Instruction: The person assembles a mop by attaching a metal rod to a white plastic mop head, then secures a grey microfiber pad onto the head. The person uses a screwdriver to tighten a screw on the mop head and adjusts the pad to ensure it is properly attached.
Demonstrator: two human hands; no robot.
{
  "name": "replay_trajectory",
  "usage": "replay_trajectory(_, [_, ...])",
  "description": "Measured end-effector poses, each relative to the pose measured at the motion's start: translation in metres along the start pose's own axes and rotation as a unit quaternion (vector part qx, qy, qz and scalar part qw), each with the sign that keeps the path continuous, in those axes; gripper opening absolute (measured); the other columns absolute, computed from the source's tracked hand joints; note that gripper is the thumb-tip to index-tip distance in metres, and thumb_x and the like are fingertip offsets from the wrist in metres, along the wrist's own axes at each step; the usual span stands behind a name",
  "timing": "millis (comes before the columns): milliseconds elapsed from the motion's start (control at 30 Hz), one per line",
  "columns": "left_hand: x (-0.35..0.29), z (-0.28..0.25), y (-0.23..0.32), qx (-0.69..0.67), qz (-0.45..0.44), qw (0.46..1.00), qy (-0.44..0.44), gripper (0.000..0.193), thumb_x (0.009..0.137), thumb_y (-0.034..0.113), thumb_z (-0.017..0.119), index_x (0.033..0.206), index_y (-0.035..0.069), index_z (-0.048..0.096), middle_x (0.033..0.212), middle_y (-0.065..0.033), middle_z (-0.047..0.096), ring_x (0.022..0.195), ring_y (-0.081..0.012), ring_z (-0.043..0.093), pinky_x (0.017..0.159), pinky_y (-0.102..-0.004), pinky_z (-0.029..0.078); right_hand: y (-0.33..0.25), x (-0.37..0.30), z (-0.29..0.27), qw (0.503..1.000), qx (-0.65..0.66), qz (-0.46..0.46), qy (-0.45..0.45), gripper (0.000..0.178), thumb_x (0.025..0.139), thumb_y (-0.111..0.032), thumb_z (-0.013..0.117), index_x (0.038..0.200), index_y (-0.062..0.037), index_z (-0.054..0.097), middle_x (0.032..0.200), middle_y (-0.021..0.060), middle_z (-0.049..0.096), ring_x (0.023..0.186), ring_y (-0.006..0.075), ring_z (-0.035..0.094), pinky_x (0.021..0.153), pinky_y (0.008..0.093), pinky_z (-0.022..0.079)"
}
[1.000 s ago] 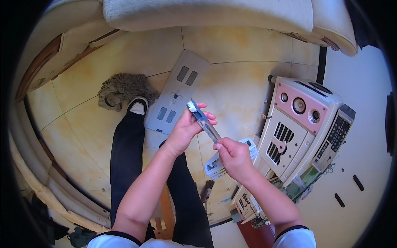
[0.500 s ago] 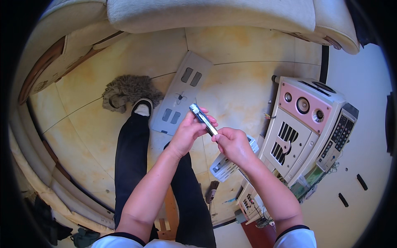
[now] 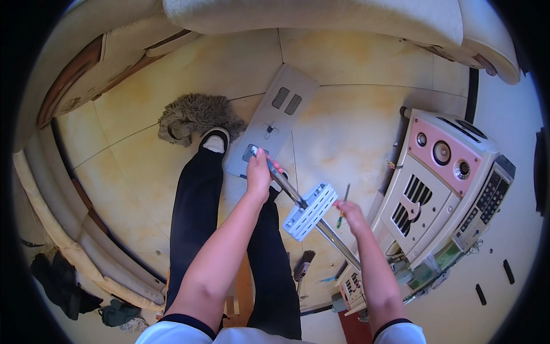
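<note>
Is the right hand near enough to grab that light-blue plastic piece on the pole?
Probably yes: the light-blue plastic piece is just left of the right hand, its near side uncovered. But the thin tool in that hand might get in the way of a good grab.

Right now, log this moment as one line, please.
Left hand: holding pole | right hand: holding slim tool, green-and-yellow handle | white slotted block: overlaps pole in view | floor: mop head, grey panel

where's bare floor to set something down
Bare tile lies between the gray panel and the pink-fronted speaker, and left of the mop head. It's crowded around the light blue slotted bracket, metal pole and right hand.
</note>
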State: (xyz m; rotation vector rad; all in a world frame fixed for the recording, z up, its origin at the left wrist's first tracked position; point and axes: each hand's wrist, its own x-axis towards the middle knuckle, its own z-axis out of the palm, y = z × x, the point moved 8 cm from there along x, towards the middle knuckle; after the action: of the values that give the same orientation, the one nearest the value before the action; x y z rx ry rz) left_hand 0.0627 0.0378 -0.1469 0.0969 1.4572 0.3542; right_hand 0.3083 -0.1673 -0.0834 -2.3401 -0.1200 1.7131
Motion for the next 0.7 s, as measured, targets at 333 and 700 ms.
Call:
replay_trajectory(333, [0.059,-0.009,-0.025,0.104,-0.02,0.993,0.045,0.04,0.099,0.044,0.036,0.09,0.006,0.044,0.068,-0.0077,0.056,0.056,-0.022,0.061,0.052,-0.0346,0.05,0.085,0.001,0.093,0.944,0.169,0.187,-0.211,0.045,0.096,-0.043,0.044,0.089,-0.0014,0.062,0.071,0.0103,0.063,0.068,0.0172,0.062,0.069,0.0296,0.049])
replay_trajectory(700, [0.125,0.01,-0.043,0.096,-0.032,0.994,0.04,0.039,0.098,0.046,0.036,0.102,0.007,0.043,0.075,-0.0087,0.057,0.062,-0.0234,0.062,0.057,-0.0369,0.052,0.071,0.054,0.093,0.947,0.133,0.135,-0.258,0.037,0.089,-0.043,0.061,0.093,-0.0075,0.054,0.076,0.0043,0.062,0.067,0.0126,0.061,0.062,0.0257,0.049])
